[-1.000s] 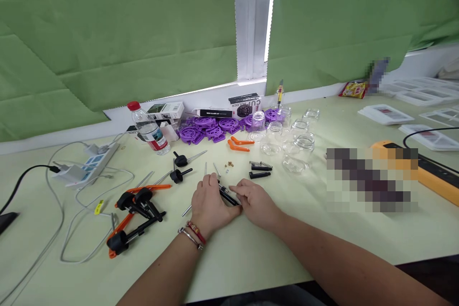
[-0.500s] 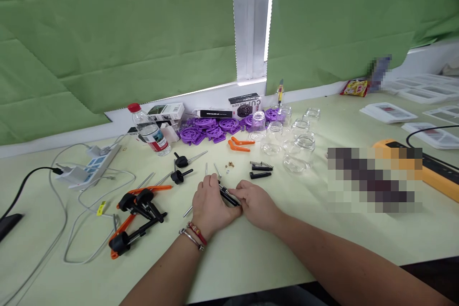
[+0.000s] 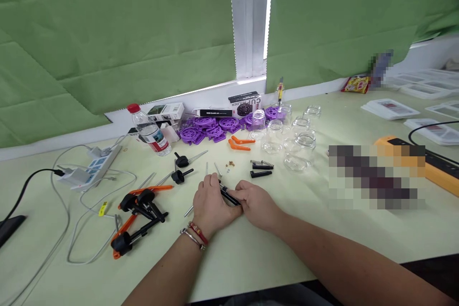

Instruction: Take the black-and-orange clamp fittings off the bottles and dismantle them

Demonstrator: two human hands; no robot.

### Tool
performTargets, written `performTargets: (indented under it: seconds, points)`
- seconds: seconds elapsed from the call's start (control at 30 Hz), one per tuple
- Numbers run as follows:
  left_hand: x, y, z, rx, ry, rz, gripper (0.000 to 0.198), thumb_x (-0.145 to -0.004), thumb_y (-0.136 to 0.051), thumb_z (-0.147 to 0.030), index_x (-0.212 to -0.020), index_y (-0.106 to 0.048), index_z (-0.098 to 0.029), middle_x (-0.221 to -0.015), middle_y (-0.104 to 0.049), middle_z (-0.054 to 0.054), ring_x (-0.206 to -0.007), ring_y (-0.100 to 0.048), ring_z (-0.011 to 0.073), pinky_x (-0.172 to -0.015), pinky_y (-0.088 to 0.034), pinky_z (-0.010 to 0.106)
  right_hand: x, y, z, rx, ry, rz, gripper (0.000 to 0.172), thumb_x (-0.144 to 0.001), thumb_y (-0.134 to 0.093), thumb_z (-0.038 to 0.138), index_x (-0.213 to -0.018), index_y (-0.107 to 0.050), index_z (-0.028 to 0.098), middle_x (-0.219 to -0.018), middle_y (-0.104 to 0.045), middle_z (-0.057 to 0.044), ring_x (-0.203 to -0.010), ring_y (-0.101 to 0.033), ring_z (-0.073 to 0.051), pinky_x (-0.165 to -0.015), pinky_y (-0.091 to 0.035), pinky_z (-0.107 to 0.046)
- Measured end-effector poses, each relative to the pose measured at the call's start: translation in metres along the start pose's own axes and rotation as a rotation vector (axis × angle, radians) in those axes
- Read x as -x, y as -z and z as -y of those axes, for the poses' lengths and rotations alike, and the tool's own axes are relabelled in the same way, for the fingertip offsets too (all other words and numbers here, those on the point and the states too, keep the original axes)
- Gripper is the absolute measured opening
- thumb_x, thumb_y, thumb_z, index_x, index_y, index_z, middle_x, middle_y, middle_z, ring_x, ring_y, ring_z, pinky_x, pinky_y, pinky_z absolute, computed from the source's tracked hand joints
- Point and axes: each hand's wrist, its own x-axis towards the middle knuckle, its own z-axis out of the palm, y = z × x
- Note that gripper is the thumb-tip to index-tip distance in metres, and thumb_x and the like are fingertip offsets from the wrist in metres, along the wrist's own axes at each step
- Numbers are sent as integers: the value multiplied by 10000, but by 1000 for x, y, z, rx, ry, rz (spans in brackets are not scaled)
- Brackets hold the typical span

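The slim black part (image 3: 229, 196) is being pinched between left hand (image 3: 209, 206) and right hand (image 3: 256, 203), just above the table (image 3: 251, 258). Nothing is being shifted since a second ago, so fine fitting is seemingly being continued.

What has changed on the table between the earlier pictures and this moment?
Nothing has visibly moved. The left hand and the right hand still hold the same black part between them, resting on the table in the same pose. Only the camera view drifts slightly. The orange-and-black clamps and the glass jars lie where they were.
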Motion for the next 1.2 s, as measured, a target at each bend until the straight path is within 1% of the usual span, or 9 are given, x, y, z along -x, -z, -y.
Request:
performTargets:
  seconds: [0.1, 0.23, 0.5, 0.67, 0.9, 1.0, 1.1, 1.13, 1.2]
  points:
    - [0, -1, 1, 0, -14, -13, 861, -525, -656, -562, -1241, -372, -178, -1208, -500, 139, -1104, -489, 323, -844, -401, 376, 0, -1, -1, 13, -22, -19, 298, -851, -412, 91, -929, -671, 214, -779, -529, -17, -657, -501, -115, -599, -371, -220]
    - [0, -3, 3, -11, -21, -18, 869, -523, -644, -573, -1245, -361, -181, -1202, -502, 134, -1095, -493, 319, -840, -400, 373, 0, -2, -2, 29, 22, 12, 275, -832, -436, 84, -896, -667, 219, -778, -525, -8, -646, -495, -107, -582, -357, -216]
    - [-1, -3, 3, -18, -34, -23, 875, -541, -630, -577, -1261, -355, -162, -1188, -505, 136, -1085, -495, 315, -848, -399, 377, 1, -1, -1, 38, 24, 18, 291, -830, -424, 74, -890, -674, 209, -771, -528, -11, -669, -510, -109, -590, -364, -215]
    - [-1, -5, 5, -29, -47, -37, 921, -535, -621, -613, -1278, -352, -140, -1198, -497, 136, -1081, -486, 311, -858, -404, 384, -1, -1, -3, 67, -42, -16, 269, -831, -420, 71, -858, -667, 174, -771, -525, -22, -626, -493, -104, -584, -370, -221]
    - [3, -6, 11, -44, -72, -62, 1039, -494, -629, -663, -1313, -324, -103, -1233, -464, 149, -1105, -455, 321, -899, -393, 398, 1, 9, -5, 76, -188, -76, 178, -814, -485, 119, -887, -645, 149, -860, -562, -44, -721, -541, -126, -668, -411, -240]
    - [6, -5, 14, -41, -92, -86, 1042, -500, -630, -670, -1327, -323, -116, -1247, -445, 149, -1112, -439, 326, -913, -384, 412, 3, 11, -3, 208, -199, -23, 168, -818, -475, 127, -809, -639, 158, -832, -555, -36, -716, -541, -127, -634, -386, -235]
    - [10, -3, 16, -30, -110, -100, 1001, -512, -630, -678, -1324, -349, -165, -1251, -426, 138, -1119, -429, 327, -915, -379, 420, 4, 10, 2, 374, -189, 78, 229, -847, -425, 131, -722, -616, 159, -801, -536, -33, -632, -513, -109, -549, -334, -232]
    - [11, -3, 17, -26, -109, -102, 981, -513, -627, -688, -1312, -370, -180, -1257, -416, 137, -1121, -428, 329, -912, -380, 422, 4, 9, 4, 428, -189, 111, 226, -845, -422, 126, -724, -610, 157, -810, -533, -35, -598, -498, -102, -520, -312, -236]
    - [13, -1, 19, -22, -98, -102, 934, -513, -616, -710, -1269, -425, -196, -1273, -394, 139, -1125, -423, 337, -907, -380, 429, 5, 7, 8, 518, -186, 148, 183, -825, -439, 111, -844, -616, 157, -858, -534, -43, -563, -482, -97, -482, -275, -244]
